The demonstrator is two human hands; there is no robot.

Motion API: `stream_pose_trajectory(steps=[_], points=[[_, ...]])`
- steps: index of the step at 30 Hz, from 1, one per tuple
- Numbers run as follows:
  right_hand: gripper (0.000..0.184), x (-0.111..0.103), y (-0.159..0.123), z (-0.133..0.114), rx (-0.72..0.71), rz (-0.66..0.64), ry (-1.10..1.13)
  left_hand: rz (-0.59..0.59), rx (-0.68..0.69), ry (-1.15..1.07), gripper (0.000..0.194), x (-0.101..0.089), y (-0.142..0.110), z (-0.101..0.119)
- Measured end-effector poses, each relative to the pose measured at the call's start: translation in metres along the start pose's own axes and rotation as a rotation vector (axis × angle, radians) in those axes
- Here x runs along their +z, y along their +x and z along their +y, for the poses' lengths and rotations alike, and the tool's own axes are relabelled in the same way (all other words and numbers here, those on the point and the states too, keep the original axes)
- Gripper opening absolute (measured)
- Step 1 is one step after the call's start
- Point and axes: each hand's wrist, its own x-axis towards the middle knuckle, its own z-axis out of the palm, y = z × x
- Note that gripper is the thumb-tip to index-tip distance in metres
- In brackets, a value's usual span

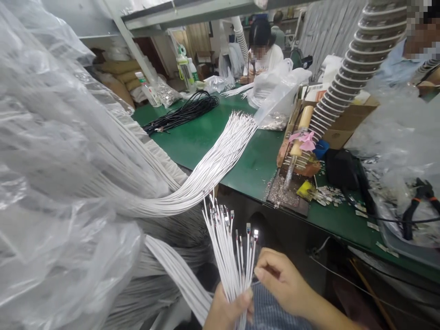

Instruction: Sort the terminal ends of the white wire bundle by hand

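My left hand [229,305] is wrapped round a bundle of white cables [223,261] at the bottom middle, over a checked cloth on my lap. The cable ends fan upward; several carry small metal connectors [255,234], and others end in short bare wires. Just right of the bundle is my right hand [282,279], its fingers curled in and the thumb close to the forefinger. Whether anything sits between those fingertips is hidden. Behind the bundle, a larger sheaf of white cables [220,156] runs from the left onto the green table [254,169].
A wooden-handled soldering iron [298,133] leans in a stand on the right, under a ribbed hose [354,64]. Pliers [417,201] lie in a tray beyond loose metal connectors [328,195]. Black cables [189,110] lie at the back; plastic-wrapped cables [68,160] fill the left. Co-workers sit beyond.
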Motion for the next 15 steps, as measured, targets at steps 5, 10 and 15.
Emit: stream_pose_trajectory(steps=[5, 10, 15], points=[[0.042, 0.0022, -0.0024, 0.0012, 0.119, -0.009, 0.110, -0.010, -0.018, -0.054, 0.042, -0.0017, -0.0016, -0.0013], [0.044, 0.0030, -0.0024, -0.0012, 0.166, -0.019, 0.185, 0.036, -0.025, -0.070, 0.040, -0.0004, -0.0025, -0.0001], [0.047, 0.0005, -0.0011, -0.0002, 0.127, -0.019, 0.181, 0.037, 0.002, -0.044, 0.040, -0.0013, -0.0028, -0.0026]])
